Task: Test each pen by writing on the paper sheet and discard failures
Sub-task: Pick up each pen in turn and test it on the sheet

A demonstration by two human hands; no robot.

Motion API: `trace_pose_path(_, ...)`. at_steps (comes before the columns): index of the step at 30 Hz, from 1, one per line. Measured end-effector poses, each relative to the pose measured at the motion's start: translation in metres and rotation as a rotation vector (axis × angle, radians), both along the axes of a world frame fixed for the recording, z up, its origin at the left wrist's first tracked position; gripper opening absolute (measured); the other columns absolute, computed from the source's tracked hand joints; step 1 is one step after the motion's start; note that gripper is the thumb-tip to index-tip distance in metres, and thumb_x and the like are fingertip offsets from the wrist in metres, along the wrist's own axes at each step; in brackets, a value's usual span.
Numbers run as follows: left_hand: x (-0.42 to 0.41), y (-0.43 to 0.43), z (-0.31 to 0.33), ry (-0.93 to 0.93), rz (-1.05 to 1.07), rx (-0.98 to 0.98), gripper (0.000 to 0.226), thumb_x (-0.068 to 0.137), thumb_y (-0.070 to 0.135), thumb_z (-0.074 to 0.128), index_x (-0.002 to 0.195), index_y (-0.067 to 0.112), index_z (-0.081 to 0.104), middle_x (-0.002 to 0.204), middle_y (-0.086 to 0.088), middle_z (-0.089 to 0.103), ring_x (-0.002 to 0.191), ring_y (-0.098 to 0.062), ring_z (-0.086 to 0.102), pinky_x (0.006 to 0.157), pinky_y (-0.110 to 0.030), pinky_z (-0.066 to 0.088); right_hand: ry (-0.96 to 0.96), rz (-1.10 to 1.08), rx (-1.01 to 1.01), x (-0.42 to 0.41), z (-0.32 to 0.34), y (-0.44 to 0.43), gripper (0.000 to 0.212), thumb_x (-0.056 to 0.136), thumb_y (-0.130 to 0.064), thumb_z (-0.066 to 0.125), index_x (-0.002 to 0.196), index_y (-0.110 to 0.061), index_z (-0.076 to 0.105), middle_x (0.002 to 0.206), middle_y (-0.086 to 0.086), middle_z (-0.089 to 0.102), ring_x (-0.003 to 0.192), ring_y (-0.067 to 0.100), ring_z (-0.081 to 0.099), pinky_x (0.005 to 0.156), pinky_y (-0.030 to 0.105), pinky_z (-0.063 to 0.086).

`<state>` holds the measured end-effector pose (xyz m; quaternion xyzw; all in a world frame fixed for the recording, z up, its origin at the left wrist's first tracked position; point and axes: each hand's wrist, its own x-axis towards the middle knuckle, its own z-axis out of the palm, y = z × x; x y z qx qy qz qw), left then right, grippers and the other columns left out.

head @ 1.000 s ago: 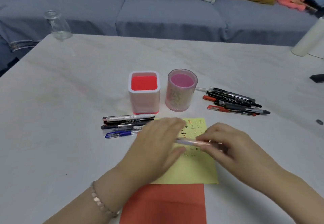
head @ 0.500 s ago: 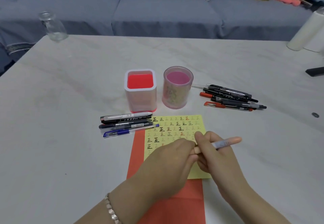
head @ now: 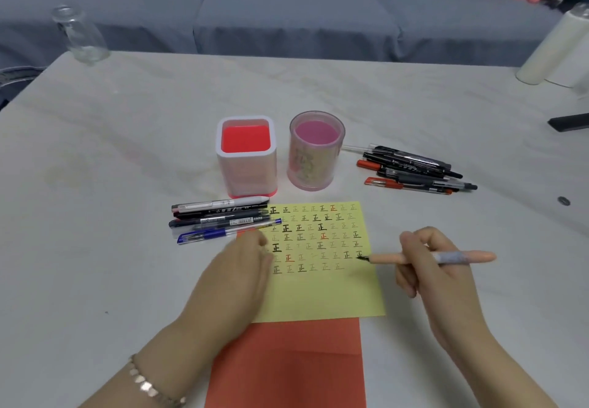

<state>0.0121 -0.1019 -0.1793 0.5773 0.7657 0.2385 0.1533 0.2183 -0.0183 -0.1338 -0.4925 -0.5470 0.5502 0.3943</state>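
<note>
A yellow paper sheet [head: 318, 292] covered in rows of small written characters lies on a red sheet [head: 287, 366]. My right hand [head: 436, 273] grips a peach-coloured pen [head: 478, 257]; its uncapped black tip touches the sheet's right edge beside a black character. My left hand [head: 232, 283] rests palm down on the sheet's left edge with its fingers curled; what they hold is hidden. Several pens [head: 220, 219] lie side by side left of the sheet. Another pile of black and red pens [head: 414, 171] lies at the upper right.
A square red-and-white holder [head: 245, 168] and a round pink cup [head: 315, 165] stand behind the sheet. A glass jar [head: 79, 36] stands at the far left corner, a white cylinder [head: 551, 47] far right. A dark object [head: 570, 122] pokes in from the right edge.
Both hands held the pen together over the sheet and pulled apart. The left hand has moved to the sheet's left edge; the right hand has swung the pen's tip down onto the sheet's right edge.
</note>
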Motion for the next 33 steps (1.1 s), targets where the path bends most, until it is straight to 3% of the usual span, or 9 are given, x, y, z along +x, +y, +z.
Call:
trace_pose_path(5,-0.023,-0.003,-0.032,0.325,0.003,0.109,0.028,0.083,0.025,0.039,0.084,0.008,0.060,0.083,-0.009,0.058,0.075,-0.022,0.045,0.065,-0.031,0.040,-0.074,-0.028,-0.082,0.012,-0.020,0.003,0.016,0.093,-0.012,0.048,0.085,-0.004,0.060,0.048,0.001,0.060,0.046,0.011,0.057,0.051,0.020,0.050)
trace_pose_path(9,0.006,0.008,-0.028,0.287,-0.121,0.194,0.037,0.082,0.025,0.043,0.102,0.001,0.063,0.104,-0.015,0.063,0.098,-0.023,0.045,0.088,-0.033,0.034,-0.039,-0.054,-0.134,0.010,-0.023,0.004,0.019,0.093,-0.011,0.048,0.083,-0.005,0.064,0.062,0.005,0.070,0.057,0.015,0.067,0.057,0.020,0.055)
trace_pose_path(15,0.043,0.036,-0.032,0.318,-0.367,-0.042,0.064,0.083,0.057,0.035,0.130,0.016,0.053,0.138,-0.006,0.050,0.127,-0.023,0.047,0.104,-0.038,0.021,0.023,-0.052,-0.180,0.007,-0.028,0.005,0.012,0.090,-0.013,0.054,0.092,-0.008,0.065,0.081,0.011,0.074,0.077,0.020,0.070,0.073,0.029,0.058)
trace_pose_path(17,0.044,0.039,-0.034,0.299,-0.386,-0.122,0.072,0.081,0.065,0.026,0.138,0.025,0.042,0.148,-0.003,0.035,0.137,-0.023,0.031,0.109,-0.038,0.009,0.021,-0.035,-0.179,0.008,-0.029,0.005,0.010,0.089,-0.014,0.056,0.092,-0.010,0.065,0.083,0.011,0.073,0.079,0.020,0.069,0.075,0.031,0.058)
trace_pose_path(19,0.040,0.039,-0.040,0.331,-0.360,-0.101,0.081,0.075,0.072,0.010,0.146,0.035,0.020,0.155,0.006,0.004,0.143,-0.015,-0.001,0.112,-0.036,-0.009,-0.004,-0.030,-0.157,0.008,-0.030,0.006,0.008,0.086,-0.015,0.060,0.091,-0.010,0.065,0.078,0.010,0.072,0.075,0.020,0.069,0.073,0.030,0.057)
trace_pose_path(21,0.036,0.036,-0.047,0.347,-0.337,-0.072,0.082,0.073,0.074,0.006,0.146,0.038,0.014,0.154,0.009,-0.004,0.140,-0.011,-0.013,0.112,-0.036,-0.012,-0.044,-0.069,-0.109,0.005,-0.031,0.007,0.008,0.083,-0.016,0.065,0.082,-0.008,0.063,0.064,0.003,0.068,0.062,0.014,0.064,0.064,0.022,0.055)
trace_pose_path(24,0.031,0.030,-0.047,0.317,-0.298,-0.085,0.074,0.079,0.072,0.020,0.142,0.035,0.031,0.153,0.003,0.020,0.141,-0.016,0.006,0.111,-0.040,-0.001,-0.104,-0.159,-0.034,-0.002,-0.034,0.009,0.023,0.078,-0.021,0.070,0.066,-0.007,0.057,0.048,-0.001,0.056,0.045,0.009,0.049,0.048,0.011,0.041)
trace_pose_path(28,0.032,0.029,-0.047,0.337,-0.254,-0.049,0.068,0.079,0.068,0.032,0.132,0.031,0.050,0.141,-0.001,0.046,0.133,-0.024,0.038,0.105,-0.045,0.017,-0.126,-0.215,-0.007,-0.018,-0.043,0.010,0.035,0.077,-0.021,0.071,0.056,-0.006,0.048,0.039,-0.003,0.050,0.039,0.006,0.047,0.044,0.011,0.037)
trace_pose_path(33,0.032,0.031,-0.053,0.300,-0.235,0.022,0.065,0.073,0.067,0.039,0.128,0.035,0.053,0.138,-0.003,0.050,0.132,-0.027,0.040,0.104,-0.049,0.019,-0.171,-0.240,-0.026,-0.036,-0.055,0.014,0.033,0.078,-0.012,0.067,0.053,-0.007,0.045,0.047,-0.001,0.051,0.043,0.008,0.047,0.042,0.010,0.036)
